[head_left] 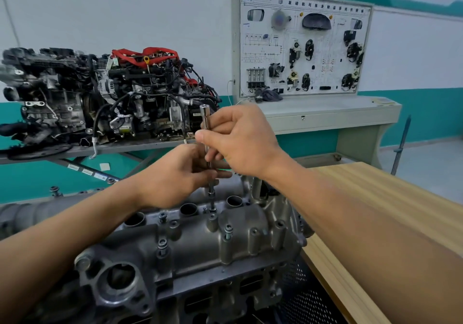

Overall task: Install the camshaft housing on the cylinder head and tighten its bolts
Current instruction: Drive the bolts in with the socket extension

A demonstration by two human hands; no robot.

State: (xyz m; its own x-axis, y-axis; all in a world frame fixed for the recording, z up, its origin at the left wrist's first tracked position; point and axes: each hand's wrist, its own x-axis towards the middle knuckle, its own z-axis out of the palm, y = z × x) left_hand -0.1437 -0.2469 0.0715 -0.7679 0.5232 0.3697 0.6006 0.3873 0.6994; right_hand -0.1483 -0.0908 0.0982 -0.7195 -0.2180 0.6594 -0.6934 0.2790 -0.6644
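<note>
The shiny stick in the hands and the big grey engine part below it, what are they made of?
The socket bar looks like polished, chrome-plated steel: it is mirror-bright and reflects light. The camshaft housing looks like cast aluminium, though that is a guess: it is dull grey and slightly rough, with rounded moulded bosses.
</note>
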